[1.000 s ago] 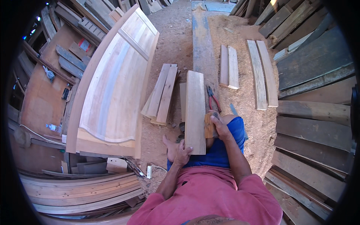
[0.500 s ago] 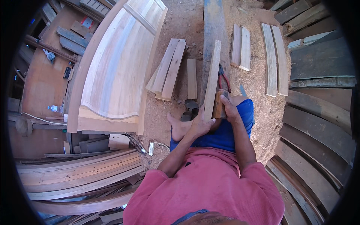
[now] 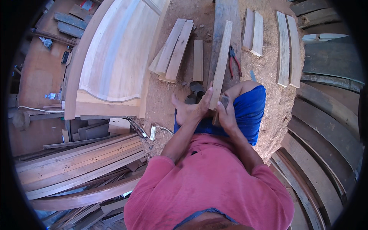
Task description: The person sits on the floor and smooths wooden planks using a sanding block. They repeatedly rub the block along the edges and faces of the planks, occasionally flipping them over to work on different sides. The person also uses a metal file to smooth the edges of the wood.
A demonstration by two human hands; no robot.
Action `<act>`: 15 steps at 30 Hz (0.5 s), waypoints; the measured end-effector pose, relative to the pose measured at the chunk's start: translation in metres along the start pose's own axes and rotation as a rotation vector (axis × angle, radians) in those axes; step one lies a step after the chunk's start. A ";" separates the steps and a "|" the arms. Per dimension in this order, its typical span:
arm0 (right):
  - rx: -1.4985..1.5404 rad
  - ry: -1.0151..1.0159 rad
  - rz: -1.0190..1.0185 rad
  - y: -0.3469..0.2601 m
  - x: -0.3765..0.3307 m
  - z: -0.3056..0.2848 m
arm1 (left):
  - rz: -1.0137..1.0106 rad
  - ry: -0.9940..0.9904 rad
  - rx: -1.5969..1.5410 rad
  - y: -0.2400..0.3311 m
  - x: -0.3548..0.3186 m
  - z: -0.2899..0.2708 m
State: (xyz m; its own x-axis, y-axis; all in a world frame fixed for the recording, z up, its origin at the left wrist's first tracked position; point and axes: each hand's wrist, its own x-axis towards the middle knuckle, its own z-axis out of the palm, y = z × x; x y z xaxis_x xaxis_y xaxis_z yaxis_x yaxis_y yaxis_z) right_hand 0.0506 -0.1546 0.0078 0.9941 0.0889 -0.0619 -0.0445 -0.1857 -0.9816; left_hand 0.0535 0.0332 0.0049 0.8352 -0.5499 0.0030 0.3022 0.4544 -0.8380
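Observation:
A long, pale wooden strip (image 3: 221, 63) points away from me, its near end between my hands. My left hand (image 3: 201, 108) lies along the strip's left side near that end, fingers stretched out. In my right hand (image 3: 228, 118) is a small brown wooden block (image 3: 217, 119), gripped with the thumb on top, close to the strip's near end. Most of the block's underside is hidden by the hand. Red-handled pliers (image 3: 234, 62) lie on the worn board (image 3: 225, 28) just right of the strip.
A large panelled door (image 3: 111, 73) lies at the left. Cut wood pieces (image 3: 174, 50) are stacked left of the board, with more strips (image 3: 283, 50) at the right. Dark cylindrical pieces (image 3: 196, 89) sit by my bare foot. Lumber (image 3: 84, 163) is piled lower left.
My left hand has loosened its grip on the strip, its fingers now straightened. My right hand has brought the block left and nearer me, against the strip's near end. The view has shifted.

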 end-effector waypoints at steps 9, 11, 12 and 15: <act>-0.138 0.069 -0.101 -0.008 0.073 -0.014 | 0.309 0.034 0.772 0.045 0.029 -0.032; -0.124 0.055 -0.138 -0.003 0.051 -0.005 | 0.412 0.064 1.312 0.076 0.041 -0.054; -0.114 0.053 -0.149 0.002 0.034 0.000 | 0.428 0.078 1.533 0.084 0.046 -0.059; -0.177 0.045 -0.209 -0.001 0.003 0.001 | 0.455 0.181 1.922 0.062 0.051 -0.055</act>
State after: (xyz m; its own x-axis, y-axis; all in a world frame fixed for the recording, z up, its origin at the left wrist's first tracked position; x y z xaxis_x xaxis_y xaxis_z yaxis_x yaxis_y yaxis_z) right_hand 0.0535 -0.1529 0.0082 0.9836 0.1001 0.1504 0.1757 -0.3363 -0.9252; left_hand 0.0901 -0.0050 -0.0771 0.9695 -0.1913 -0.1530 0.2317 0.5135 0.8262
